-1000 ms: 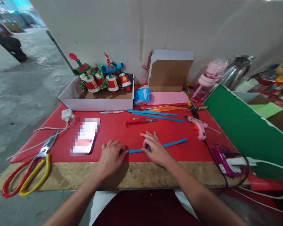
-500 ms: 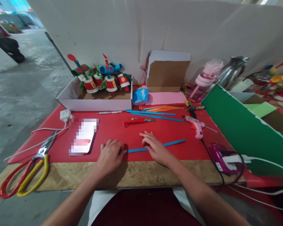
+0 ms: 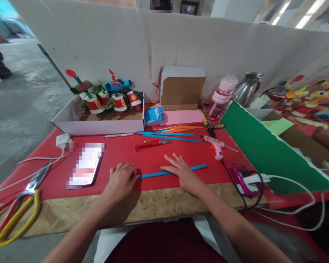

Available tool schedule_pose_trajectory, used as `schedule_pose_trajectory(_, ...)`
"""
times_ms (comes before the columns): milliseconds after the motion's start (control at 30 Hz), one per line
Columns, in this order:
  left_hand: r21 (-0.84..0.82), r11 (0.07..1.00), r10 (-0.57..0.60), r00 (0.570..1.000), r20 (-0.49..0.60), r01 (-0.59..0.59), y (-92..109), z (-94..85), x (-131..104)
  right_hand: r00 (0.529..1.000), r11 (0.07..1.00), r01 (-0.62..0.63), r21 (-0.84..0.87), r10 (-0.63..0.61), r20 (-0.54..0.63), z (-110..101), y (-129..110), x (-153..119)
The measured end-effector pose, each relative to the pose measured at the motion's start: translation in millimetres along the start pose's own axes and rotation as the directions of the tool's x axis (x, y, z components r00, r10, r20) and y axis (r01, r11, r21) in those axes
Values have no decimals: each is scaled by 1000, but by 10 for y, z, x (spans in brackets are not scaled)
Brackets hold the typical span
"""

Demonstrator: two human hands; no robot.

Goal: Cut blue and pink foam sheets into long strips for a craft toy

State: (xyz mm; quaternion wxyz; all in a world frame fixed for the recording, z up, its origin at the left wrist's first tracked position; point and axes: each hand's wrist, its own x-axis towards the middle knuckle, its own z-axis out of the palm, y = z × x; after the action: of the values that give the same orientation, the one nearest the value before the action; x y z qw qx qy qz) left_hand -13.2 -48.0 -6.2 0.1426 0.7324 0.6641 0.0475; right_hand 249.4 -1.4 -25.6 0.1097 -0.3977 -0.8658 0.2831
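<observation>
A blue strip [image 3: 153, 175] lies crosswise near the front of the red table cover [image 3: 153, 157]. My left hand [image 3: 122, 181] has its fingers curled down at the strip's left end, thumb and fingertips closed on it. Over the strip's right part, my right hand [image 3: 182, 171] rests with its fingers spread. Behind the hands are red-handled snips [image 3: 146, 145], and beyond them more blue strips [image 3: 170, 137] beside orange strips [image 3: 186, 128]. A pink glue gun [image 3: 217, 148] lies to the right.
A phone [image 3: 86, 166] and large scissors [image 3: 30, 190] lie at the left. Behind stands a white box [image 3: 104, 128] of paper-cup figures [image 3: 120, 102]. At the right are a purple power block [image 3: 242, 179] with cables, a green box side [image 3: 265, 153] and another person's hand [image 3: 327, 138].
The view has shifted, moving the table items leftward. My right hand's fingers are spread wider over the strip. My left hand stays at its left end.
</observation>
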Motion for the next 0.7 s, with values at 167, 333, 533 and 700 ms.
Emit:
schedule_pose_trajectory(167, -15, 999, -29, 999, -22, 29, -24, -9, -49, 983, 999, 28, -28, -23, 180, -110, -136, 14)
schedule_pose_trajectory(333, -36, 998, -44, 999, -14, 43, -25, -24, -37, 985, 996, 71, -54, -62, 162, -138, -225, -33)
schedule_pose_trajectory(533, 5, 999, -38, 999, 25, 38, -58, -91, -16, 986, 984, 83, -158, -58, 153, -72, -242, -41)
schedule_pose_trajectory(700, 189, 982, 25, 963, -269, 27, 263, -61, -179, 985, 975, 88, -205, -55, 161, -51, -246, -41)
